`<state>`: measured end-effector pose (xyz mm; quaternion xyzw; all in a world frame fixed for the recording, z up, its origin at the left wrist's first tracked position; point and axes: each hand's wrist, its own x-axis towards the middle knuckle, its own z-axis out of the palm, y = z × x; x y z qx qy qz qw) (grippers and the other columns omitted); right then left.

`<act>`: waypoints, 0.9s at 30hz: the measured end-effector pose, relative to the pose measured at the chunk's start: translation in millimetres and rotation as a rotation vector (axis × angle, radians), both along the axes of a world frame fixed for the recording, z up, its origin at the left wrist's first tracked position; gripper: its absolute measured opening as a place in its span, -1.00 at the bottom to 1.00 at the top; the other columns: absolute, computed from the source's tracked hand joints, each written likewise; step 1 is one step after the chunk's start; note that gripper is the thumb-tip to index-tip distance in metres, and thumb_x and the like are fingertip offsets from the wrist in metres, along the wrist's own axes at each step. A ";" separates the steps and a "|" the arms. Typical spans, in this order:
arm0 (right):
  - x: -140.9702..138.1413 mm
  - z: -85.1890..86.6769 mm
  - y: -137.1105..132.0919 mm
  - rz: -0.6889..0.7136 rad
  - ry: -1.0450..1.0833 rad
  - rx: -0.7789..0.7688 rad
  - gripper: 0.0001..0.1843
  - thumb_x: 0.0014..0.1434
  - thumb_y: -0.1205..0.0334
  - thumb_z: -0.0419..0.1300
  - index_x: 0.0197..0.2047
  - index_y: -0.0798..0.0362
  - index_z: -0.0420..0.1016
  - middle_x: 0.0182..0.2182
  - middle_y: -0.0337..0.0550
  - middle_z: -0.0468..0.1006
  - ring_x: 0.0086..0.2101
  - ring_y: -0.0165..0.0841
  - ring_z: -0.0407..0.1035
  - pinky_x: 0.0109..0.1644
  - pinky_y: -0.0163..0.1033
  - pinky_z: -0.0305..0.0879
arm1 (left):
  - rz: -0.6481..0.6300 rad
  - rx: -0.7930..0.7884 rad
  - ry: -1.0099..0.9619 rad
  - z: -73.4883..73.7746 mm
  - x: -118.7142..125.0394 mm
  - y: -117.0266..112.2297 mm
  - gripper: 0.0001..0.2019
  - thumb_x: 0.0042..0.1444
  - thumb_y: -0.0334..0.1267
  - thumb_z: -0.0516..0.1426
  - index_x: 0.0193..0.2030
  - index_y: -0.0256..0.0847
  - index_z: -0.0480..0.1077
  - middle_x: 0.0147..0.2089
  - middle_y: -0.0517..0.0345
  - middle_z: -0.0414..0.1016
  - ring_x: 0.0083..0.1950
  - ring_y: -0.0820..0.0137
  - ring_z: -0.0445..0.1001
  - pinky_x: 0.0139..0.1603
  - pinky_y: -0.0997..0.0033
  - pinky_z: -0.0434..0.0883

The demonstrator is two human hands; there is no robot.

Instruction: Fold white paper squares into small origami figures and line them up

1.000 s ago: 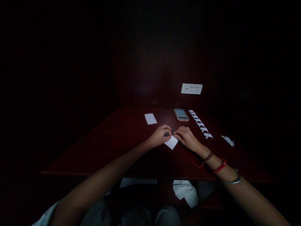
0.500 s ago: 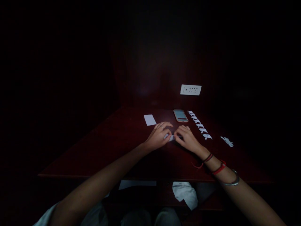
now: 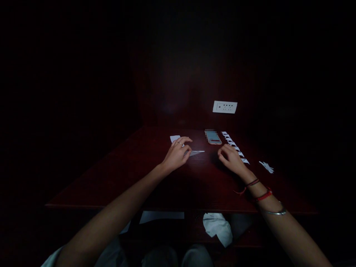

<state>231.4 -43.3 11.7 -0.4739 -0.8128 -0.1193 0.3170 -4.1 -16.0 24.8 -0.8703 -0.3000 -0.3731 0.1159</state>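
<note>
My left hand (image 3: 178, 154) pinches one end of a small folded white paper piece (image 3: 196, 152) that lies low over the dark red table (image 3: 139, 174). A flat white paper slip (image 3: 174, 138) shows just behind that hand. My right hand (image 3: 230, 157) rests apart on the table to the right, fingers curled, touching no paper that I can see. Beside it runs a row of several folded white paper pieces (image 3: 235, 148).
A phone (image 3: 213, 138) lies at the back of the table, and a white wall socket plate (image 3: 225, 107) sits behind it. Another folded paper shape (image 3: 266, 166) lies at the far right. White paper (image 3: 161, 216) and crumpled white scraps (image 3: 218, 228) lie below the table's near edge.
Both hands were together pressing the paper piece. Now they have parted: the left hand moved back-left with the folded piece, the right hand drew away to the right.
</note>
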 end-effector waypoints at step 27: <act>-33.9 3.6 -14.2 0.094 -0.278 0.059 -0.78 0.10 0.28 -0.12 -0.43 0.12 0.29 -0.45 -0.11 0.28 -0.35 -0.36 0.10 -0.23 -0.22 -0.04 | -0.046 -0.004 0.145 -6.6 16.3 -10.0 -0.89 -0.03 -0.36 -0.02 -0.44 -0.24 0.32 0.03 0.08 0.12 0.12 0.27 -0.05 0.06 0.13 -0.06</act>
